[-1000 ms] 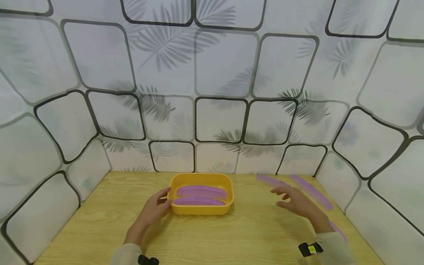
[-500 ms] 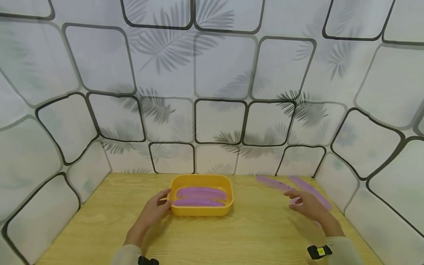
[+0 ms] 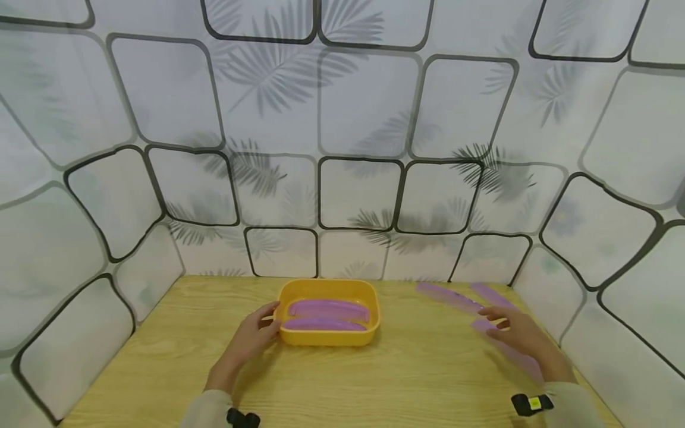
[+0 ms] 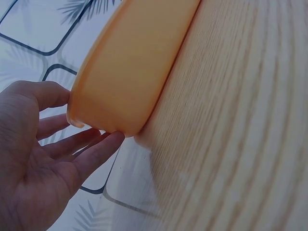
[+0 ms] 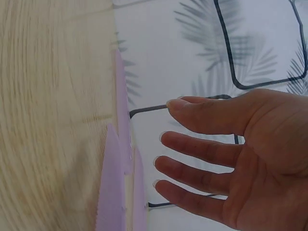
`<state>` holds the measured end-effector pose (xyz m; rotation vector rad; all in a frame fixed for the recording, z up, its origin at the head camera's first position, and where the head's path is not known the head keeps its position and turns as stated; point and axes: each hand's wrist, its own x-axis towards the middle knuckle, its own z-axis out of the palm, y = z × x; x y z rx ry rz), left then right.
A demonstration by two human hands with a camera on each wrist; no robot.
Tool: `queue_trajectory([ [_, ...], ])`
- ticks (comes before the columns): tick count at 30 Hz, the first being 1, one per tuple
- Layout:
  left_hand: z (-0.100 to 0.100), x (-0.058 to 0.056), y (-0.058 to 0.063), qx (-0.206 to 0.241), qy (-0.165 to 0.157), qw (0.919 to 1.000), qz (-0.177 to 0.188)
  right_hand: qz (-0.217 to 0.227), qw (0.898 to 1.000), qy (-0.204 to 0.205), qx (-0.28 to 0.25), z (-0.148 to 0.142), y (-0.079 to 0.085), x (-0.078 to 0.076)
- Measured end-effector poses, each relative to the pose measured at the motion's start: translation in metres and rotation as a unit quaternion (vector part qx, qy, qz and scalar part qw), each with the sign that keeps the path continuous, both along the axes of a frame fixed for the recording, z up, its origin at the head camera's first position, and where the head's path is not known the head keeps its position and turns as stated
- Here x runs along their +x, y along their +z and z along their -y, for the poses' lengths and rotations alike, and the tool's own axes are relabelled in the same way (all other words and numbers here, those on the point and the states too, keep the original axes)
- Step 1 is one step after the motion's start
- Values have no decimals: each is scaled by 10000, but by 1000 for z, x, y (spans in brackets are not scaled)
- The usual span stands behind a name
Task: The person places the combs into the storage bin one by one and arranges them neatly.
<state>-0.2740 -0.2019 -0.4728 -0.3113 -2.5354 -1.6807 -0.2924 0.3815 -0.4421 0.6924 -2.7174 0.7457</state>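
Observation:
My left hand [image 3: 251, 334] holds the left end of a yellow plastic tray [image 3: 329, 337]. In the left wrist view, its fingertips and thumb meet the tray's rim and outer wall [image 4: 125, 62]. Inside the tray lie two purple combs, a back comb [image 3: 329, 309] and a front comb [image 3: 323, 324], side by side. My right hand [image 3: 521, 336] hovers over the purple combs at the right, its fingers apart and gripping nothing. Under it a near comb [image 3: 521, 359] is partly covered. The right wrist view shows a toothed comb [image 5: 109, 187] beside the spread fingers.
Two more combs lie toward the back right of the wooden table [image 3: 407, 380]: a left one [image 3: 446, 295] and a right one [image 3: 489, 294]. A patterned white covering [image 3: 353, 196] rises behind the table and along both sides.
My right hand has moved rightward across the combs, uncovering more of the left one and covering part of the right ones. The left hand and tray have stayed in place.

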Motion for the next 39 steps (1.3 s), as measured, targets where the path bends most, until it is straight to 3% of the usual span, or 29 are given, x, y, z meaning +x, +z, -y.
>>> queue_trajectory([
  [8,0,1,2,45,-6,10000,56,708,9954,-629,167,-19,7,2],
  [15,2,-1,0,-107,46,9999,91,752,9945,-677,262,-33,0,1],
  [26,2,0,-3,-121,2,9998,148,1190,9889,-817,343,-45,-13,0],
  [39,1,1,0,-142,76,9998,103,1964,9730,-1213,-50,-54,-20,-3],
])
